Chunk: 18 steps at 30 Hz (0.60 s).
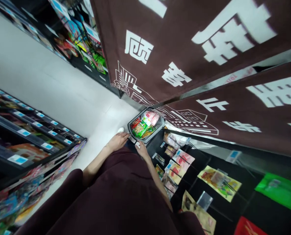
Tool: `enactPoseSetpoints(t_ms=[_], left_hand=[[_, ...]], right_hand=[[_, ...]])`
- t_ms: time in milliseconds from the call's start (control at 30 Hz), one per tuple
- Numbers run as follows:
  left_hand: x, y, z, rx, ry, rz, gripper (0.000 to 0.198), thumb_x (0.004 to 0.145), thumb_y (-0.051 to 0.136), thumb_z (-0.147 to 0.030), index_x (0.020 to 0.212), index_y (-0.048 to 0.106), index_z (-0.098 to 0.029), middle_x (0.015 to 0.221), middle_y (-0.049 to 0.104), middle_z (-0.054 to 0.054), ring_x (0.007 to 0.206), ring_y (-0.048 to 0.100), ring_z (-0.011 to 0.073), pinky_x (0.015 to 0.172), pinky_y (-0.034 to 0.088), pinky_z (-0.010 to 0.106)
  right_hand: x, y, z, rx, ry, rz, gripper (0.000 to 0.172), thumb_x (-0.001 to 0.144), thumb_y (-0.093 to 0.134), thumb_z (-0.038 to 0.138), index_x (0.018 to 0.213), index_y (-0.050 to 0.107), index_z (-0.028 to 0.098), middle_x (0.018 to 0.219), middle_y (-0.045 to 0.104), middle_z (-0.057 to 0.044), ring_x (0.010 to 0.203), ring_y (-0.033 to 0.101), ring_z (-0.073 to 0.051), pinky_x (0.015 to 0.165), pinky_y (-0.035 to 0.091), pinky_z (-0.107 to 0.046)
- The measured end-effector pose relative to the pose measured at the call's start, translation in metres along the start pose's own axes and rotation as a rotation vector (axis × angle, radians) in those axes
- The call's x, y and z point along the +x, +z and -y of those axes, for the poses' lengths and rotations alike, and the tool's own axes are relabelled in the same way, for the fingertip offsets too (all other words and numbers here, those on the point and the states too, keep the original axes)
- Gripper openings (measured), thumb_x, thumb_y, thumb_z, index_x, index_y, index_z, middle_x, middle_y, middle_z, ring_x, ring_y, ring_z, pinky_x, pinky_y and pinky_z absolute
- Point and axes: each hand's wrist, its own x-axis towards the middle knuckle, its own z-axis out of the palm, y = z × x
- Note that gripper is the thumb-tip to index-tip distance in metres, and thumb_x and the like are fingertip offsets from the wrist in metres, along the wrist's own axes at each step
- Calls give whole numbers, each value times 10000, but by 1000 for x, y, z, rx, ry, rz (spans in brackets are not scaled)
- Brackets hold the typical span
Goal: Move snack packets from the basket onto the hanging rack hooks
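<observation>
A grey plastic shopping basket (pixel 163 123) sits in front of me, holding several snack packets, among them a green packet (pixel 140 128) and a pink-and-white one (pixel 152 117). At its near side is a thin dark handle (pixel 133 139). My left hand (pixel 119 140) is closed at the left end of this handle, knuckles up. On the right end, my right hand (pixel 141 148) has its fingers bent round it, partly hidden. Both hands are small in the view, so finger detail is limited.
Brown hanging banners (pixel 150 75) with white characters cover the upper right. Hooks with hanging packets (pixel 179 163) line the right side. A low shelf unit (pixel 37 130) with price tags stands left, and another rack (pixel 86 55) is beyond the pale floor (pixel 49 75).
</observation>
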Motion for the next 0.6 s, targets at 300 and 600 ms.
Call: enactPoseSetpoints(t_ms=[300, 600], left_hand=[[-3, 37, -51, -81, -36, 100, 368, 1014, 357, -252, 1332, 513, -152, 1280, 596, 113, 1158, 549, 237, 983, 431, 375], [2, 81, -40, -98, -167, 268, 369, 1010, 368, -248, 1321, 530, -135, 1284, 598, 110, 1138, 552, 256, 977, 437, 389]], right_hand=[[55, -28, -65, -106, 100, 150, 490, 901, 514, 223, 1378, 479, 122, 1367, 537, -185, 1270, 512, -287, 1090, 371, -409], [66, -9, -120, -111, 128, 274, 465, 885, 553, 229, 1340, 513, 143, 1246, 624, -163, 1160, 590, -272, 1028, 429, -402]])
